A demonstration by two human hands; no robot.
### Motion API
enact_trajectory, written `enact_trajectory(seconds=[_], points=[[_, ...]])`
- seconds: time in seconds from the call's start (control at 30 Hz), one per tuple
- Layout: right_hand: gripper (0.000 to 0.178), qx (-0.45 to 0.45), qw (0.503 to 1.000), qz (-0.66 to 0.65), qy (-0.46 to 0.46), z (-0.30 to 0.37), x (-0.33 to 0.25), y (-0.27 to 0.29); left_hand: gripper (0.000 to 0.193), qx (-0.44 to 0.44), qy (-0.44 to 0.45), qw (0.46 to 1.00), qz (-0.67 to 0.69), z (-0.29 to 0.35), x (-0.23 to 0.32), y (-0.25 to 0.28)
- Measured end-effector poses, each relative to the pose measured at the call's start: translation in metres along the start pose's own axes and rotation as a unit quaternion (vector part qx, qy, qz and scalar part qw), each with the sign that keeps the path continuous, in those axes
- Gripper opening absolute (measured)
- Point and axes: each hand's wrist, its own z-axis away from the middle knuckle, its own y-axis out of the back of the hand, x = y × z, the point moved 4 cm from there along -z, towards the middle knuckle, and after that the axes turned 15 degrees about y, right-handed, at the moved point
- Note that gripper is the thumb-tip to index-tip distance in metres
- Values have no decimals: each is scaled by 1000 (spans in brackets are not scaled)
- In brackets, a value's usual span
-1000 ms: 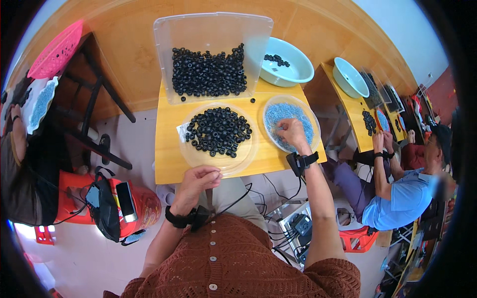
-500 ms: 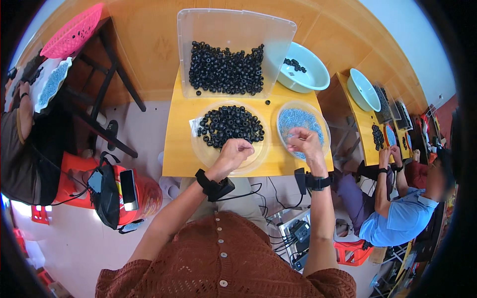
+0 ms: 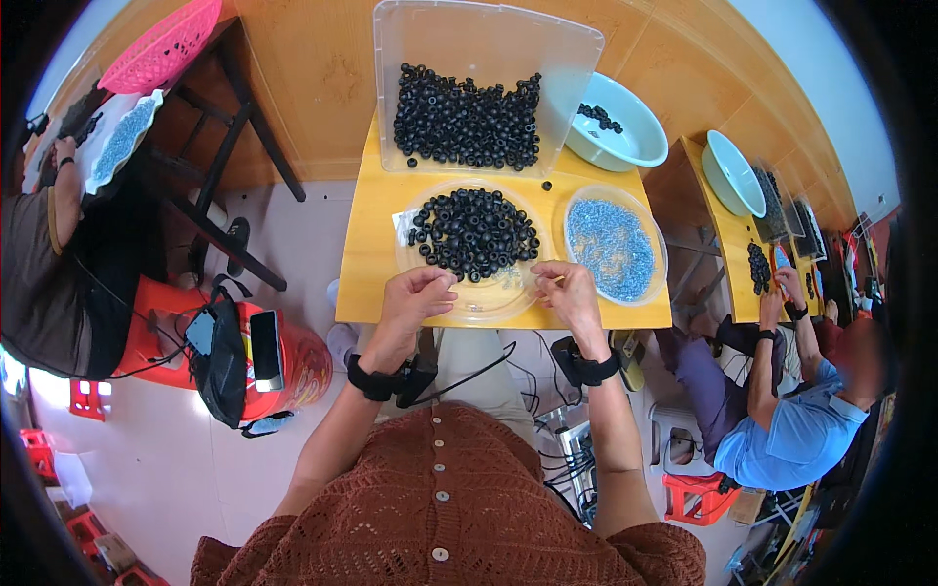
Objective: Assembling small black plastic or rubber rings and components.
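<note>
Bunching thumb and fingertips at the near part of the clear round plastic tray (image 3: 467,307), left hand (image 3: 415,303) and right hand (image 3: 571,296) sit apart; can't tell what, if anything, they pinch. Glossy, holed black beads (image 3: 476,232) heap on it; tiny translucent blue seed beads (image 3: 611,252) fill the round dish (image 3: 657,227) right, likely for easy reach. Clear rectangular bin (image 3: 489,44) far, more black beads.

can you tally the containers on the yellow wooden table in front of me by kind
Clear rectangular plastic bin: 1
Pale blue round plastic basin: 1
Clear round shallow plastic dishes: 2
Total: 4
</note>
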Motion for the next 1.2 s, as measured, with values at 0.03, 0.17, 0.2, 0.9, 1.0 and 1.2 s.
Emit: enact_trajectory(seconds=[0.03,0.17,0.2,0.9,1.0,1.2], points=[[18,4,1000,27,-1,2,2,0,19,11,11,1000,17,3,-3,3],[15,15,997,71,41,14,-2,-7,20,24,0,998,56,11,-12,10],[14,11,994,78,73,18,-13,-12,20,29,1,998,63,13,-14,11],[13,-308,859,119,391,-6,-50,-68,15,74,-1,987,142,57,-59,30],[8,-304,873,107,367,-9,-53,-66,16,81,1,986,148,64,-63,28],[8,-251,915,39,312,-11,-43,-58,15,41,6,990,135,73,-76,16]])
